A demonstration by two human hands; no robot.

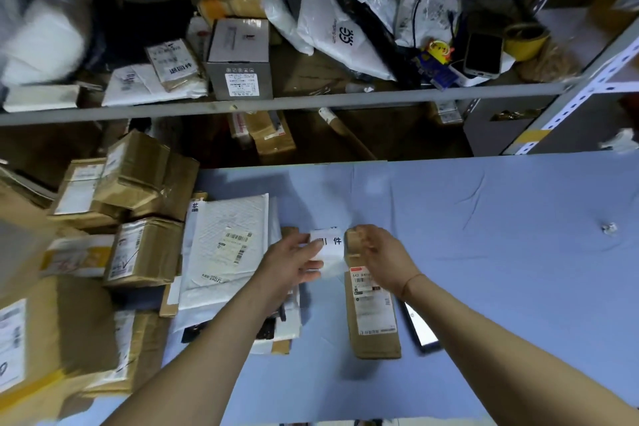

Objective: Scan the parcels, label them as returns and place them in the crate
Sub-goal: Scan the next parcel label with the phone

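Both hands hold a white return label (328,245) just above the far end of a long brown parcel (373,315) on the blue counter (501,252). The left hand (294,259) pinches the label's left edge; the right hand (383,259), nearer the parcel, curls at its right edge. The parcel's long axis runs from the label toward the person.

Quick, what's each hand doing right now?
Left hand: pinching the white return label.
Right hand: curled at the label's right edge above the brown parcel; grip unclear.

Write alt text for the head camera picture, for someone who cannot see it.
A person's left hand and right hand hold a white printed label over the far end of a long cardboard parcel on a blue table. More parcels are piled at left.
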